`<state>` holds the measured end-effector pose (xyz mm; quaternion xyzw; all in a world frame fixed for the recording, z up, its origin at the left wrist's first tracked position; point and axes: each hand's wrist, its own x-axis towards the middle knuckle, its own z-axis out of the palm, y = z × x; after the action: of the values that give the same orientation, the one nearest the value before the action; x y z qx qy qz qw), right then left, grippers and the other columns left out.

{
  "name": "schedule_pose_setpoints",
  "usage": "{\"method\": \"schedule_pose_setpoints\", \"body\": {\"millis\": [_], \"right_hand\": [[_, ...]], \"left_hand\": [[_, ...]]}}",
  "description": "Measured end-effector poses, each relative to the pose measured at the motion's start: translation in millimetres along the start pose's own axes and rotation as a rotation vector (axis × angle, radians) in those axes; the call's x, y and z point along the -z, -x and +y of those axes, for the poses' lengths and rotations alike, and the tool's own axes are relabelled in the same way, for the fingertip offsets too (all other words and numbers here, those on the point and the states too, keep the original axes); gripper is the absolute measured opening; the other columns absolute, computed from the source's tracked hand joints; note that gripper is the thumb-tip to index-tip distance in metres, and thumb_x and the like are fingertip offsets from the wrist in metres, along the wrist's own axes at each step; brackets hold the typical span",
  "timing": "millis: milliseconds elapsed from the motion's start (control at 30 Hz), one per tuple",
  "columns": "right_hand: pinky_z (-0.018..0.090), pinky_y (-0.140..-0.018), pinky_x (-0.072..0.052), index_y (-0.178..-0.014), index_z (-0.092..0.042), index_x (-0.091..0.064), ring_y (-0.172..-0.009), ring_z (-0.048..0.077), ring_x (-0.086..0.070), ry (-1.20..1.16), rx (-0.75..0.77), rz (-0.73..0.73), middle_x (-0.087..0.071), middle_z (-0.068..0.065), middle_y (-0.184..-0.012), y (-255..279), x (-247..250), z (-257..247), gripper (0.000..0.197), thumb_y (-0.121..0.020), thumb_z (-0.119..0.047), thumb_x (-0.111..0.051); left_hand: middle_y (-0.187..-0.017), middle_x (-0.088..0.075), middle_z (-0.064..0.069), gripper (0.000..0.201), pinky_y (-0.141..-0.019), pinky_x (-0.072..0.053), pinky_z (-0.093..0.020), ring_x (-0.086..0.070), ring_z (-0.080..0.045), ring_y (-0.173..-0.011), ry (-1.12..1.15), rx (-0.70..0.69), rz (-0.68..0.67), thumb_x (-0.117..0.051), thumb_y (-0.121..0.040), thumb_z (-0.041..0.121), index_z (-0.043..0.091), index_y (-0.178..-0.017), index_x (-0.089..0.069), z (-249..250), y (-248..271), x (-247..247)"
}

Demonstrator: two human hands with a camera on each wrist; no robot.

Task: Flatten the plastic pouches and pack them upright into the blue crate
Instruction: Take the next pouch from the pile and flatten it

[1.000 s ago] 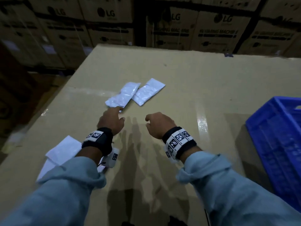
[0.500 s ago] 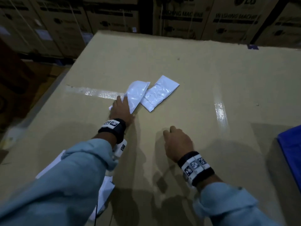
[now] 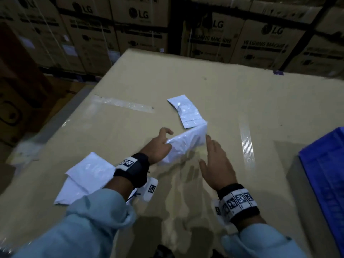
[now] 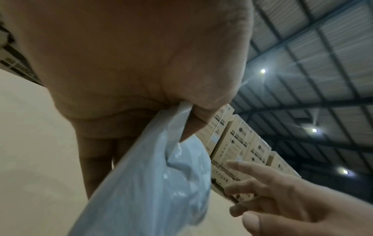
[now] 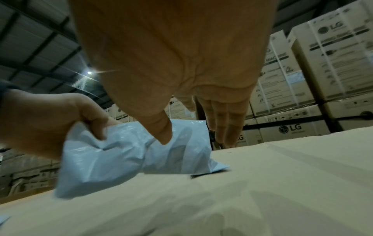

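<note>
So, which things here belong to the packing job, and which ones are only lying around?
Belong to the job:
- held pouch, gripped by the left hand
- right hand, open beside it
- flat pouch on the cardboard top
- pouch pile
- blue crate

Only lying around:
- stacked LG boxes
- clear tape strip

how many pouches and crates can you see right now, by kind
white plastic pouches: 4 — held pouch, flat pouch, two overlapping pouches under the left forearm
blue crate: 1
total: 5
</note>
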<state>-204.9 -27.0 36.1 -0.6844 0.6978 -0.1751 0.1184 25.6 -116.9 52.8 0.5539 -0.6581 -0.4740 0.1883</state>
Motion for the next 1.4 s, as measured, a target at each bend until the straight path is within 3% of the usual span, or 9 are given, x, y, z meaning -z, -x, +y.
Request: {"method": "schedule_pose_setpoints", "body": {"millis": [167, 267, 367, 467, 600, 733, 1000, 1300, 1400], "right_hand": [[0.052, -0.113, -0.035, -0.159, -0.026, -0.027, -0.146, 0.036, -0.027, 0.033, 0.044, 0.068, -0.022, 0.016, -0.163, 44, 17, 10, 0.071, -0.095, -0.028, -0.058], [0.049, -0.112, -0.032, -0.125, -0.024, -0.063, -0.141, 0.033, -0.038, 0.132, 0.064, -0.018, -0.053, 0.01, -0.143, 71, 12, 23, 0.032, -0.098, -0.038, -0.053], [0.04, -0.094, -0.045, -0.098, -0.023, -0.06, -0.102, 0.029, -0.063, 0.049, -0.077, -0.206, -0.069, 0.002, -0.101, 102, 10, 38, 0.019, -0.101, -0.04, -0.05], [0.041, -0.079, -0.05, -0.093, -0.023, -0.052, -0.087, 0.03, -0.06, -0.044, -0.183, -0.236, -0.064, 0.002, -0.092, 138, 6, 54, 0.021, -0.103, -0.041, -0.047], [0.041, -0.086, -0.043, -0.103, -0.021, -0.061, -0.095, 0.033, -0.063, 0.211, -0.162, -0.177, -0.067, 0.006, -0.1, 176, -9, 61, 0.022, -0.1, -0.04, -0.051], [0.044, -0.092, -0.041, -0.118, -0.018, -0.064, -0.105, 0.033, -0.059, 0.288, -0.124, 0.006, -0.064, 0.01, -0.113, 207, -18, 45, 0.032, -0.087, -0.024, -0.069], [0.054, -0.12, -0.026, -0.158, -0.011, -0.029, -0.146, 0.046, -0.028, 0.251, 0.0, -0.174, -0.026, 0.027, -0.159, 238, -54, 37, 0.09, -0.077, -0.006, -0.069], [0.053, -0.126, -0.007, -0.163, -0.014, -0.013, -0.154, 0.044, -0.004, 0.265, -0.042, -0.194, -0.003, 0.027, -0.166, 235, -54, 28, 0.081, -0.092, -0.019, -0.052], [0.055, -0.124, -0.017, -0.161, -0.014, -0.022, -0.152, 0.046, -0.016, 0.26, -0.06, -0.116, -0.015, 0.03, -0.164, 239, -64, 25, 0.064, -0.1, -0.03, -0.035]], "left_hand": [[-0.085, -0.062, -0.007, 0.046, -0.066, -0.039, -0.031, -0.054, -0.02, -0.076, 0.188, 0.119, -0.234, -0.048, -0.06, 0.019, 0.02, -0.103, -0.067, -6, 61, -28], [-0.085, -0.061, -0.008, 0.052, -0.059, -0.041, -0.025, -0.055, -0.023, -0.074, 0.25, 0.231, -0.348, -0.048, -0.058, 0.014, 0.008, -0.105, -0.07, -8, 89, -50], [-0.094, -0.069, -0.012, 0.038, -0.076, -0.049, -0.033, -0.063, -0.027, -0.087, 0.361, 0.33, -0.413, -0.057, -0.069, 0.01, 0.008, -0.104, -0.073, -22, 110, -73], [-0.104, -0.072, -0.006, 0.012, -0.09, -0.053, -0.041, -0.066, -0.026, -0.101, 0.14, 0.253, -0.275, -0.071, -0.091, 0.023, 0.016, -0.1, -0.073, -45, 120, -94], [-0.113, -0.068, 0.0, 0.035, -0.084, -0.047, -0.032, -0.063, -0.021, -0.105, -0.139, 0.1, 0.118, -0.066, -0.096, 0.046, 0.018, -0.116, -0.064, -57, 150, -125], [-0.141, -0.051, -0.011, 0.056, -0.102, -0.044, -0.046, -0.052, -0.034, -0.127, -0.338, 0.122, 0.31, -0.058, -0.098, 0.043, 0.013, -0.144, -0.046, -53, 181, -163], [-0.134, -0.054, -0.01, 0.042, -0.1, -0.043, -0.038, -0.052, -0.029, -0.123, -0.182, 0.028, 0.271, -0.058, -0.1, 0.021, 0.017, -0.14, -0.05, -70, 173, -165], [-0.147, -0.053, -0.013, 0.047, -0.098, -0.05, -0.049, -0.059, -0.036, -0.119, -0.576, -0.302, 0.427, -0.055, -0.09, 0.022, 0.014, -0.136, -0.06, -76, 173, -157], [-0.167, -0.024, -0.008, 0.067, -0.123, -0.024, -0.046, -0.029, -0.026, -0.15, -0.598, -0.453, 0.168, -0.022, -0.098, 0.041, 0.011, -0.157, -0.034, -72, 185, -183]]}}
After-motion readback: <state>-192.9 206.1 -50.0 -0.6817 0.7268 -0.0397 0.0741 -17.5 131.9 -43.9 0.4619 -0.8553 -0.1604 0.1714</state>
